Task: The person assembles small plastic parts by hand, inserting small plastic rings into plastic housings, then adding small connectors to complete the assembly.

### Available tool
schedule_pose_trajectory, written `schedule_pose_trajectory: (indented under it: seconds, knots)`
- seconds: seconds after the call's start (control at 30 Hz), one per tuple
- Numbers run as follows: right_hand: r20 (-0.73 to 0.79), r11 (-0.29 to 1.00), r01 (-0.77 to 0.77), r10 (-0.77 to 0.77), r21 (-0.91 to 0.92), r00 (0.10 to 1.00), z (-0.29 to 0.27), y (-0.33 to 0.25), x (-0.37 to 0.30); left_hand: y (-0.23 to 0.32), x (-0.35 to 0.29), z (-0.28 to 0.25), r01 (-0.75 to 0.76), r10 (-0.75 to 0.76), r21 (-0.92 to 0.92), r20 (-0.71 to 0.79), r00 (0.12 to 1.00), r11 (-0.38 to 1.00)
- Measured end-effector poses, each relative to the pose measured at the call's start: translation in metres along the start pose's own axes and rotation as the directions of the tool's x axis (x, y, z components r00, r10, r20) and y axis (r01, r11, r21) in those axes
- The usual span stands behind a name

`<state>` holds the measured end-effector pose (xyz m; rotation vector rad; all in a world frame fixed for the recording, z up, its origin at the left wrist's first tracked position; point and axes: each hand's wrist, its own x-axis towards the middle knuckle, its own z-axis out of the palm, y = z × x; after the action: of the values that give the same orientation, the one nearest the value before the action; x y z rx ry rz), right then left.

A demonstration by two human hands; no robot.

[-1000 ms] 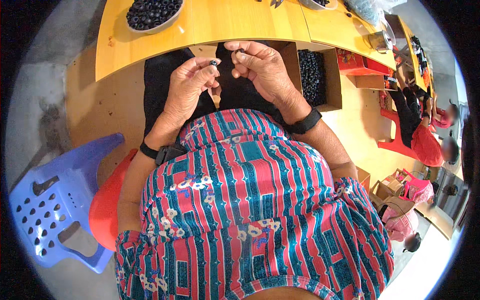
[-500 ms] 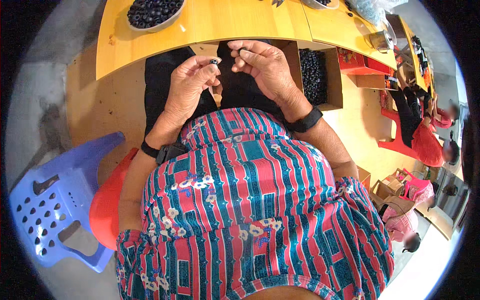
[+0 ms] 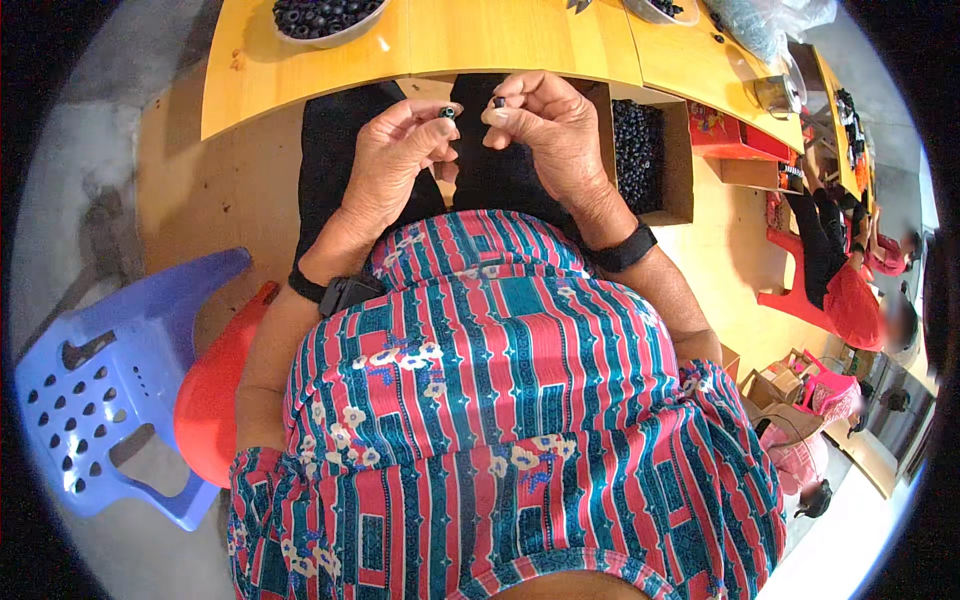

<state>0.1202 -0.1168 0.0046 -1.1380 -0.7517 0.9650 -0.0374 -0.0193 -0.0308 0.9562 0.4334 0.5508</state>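
My left hand pinches a small black ring-shaped part between thumb and forefinger, its hole turned toward me. Opposite it, a short gap away, my right hand is closed in a pinch on a small dark piece, too small to name. Both hands are above my lap, just in front of the table edge. At the upper left of the table stands a white bowl heaped with black ring-shaped parts.
Under the table on the right is a cardboard box filled with small dark parts. A metal can and a clear plastic bag sit on the yellow table. A blue plastic chair stands at left; other people sit far right.
My hands have come slightly closer together, and the dark piece in my right fingers now shows more plainly. The whole view has shifted a little.
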Motion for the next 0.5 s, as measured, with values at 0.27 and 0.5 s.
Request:
schedule_pose_trajectory:
  seconds: [0.27, 0.5]
  knots:
    - [-0.027, 0.990, -0.036, 0.040, 0.137, 0.999, -0.0016, 0.0037, 0.0008, 0.0022, 0.0011, -0.0010, 0.010, -0.010, 0.014, 0.003, 1.000, 1.000]
    - [0.003, 0.998, 0.041, -0.041, 0.038, 0.999, 0.0012, -0.0002, -0.0024, 0.0022, -0.0015, 0.0013, 0.008, -0.008, 0.033, 0.002, 1.000, 0.999]
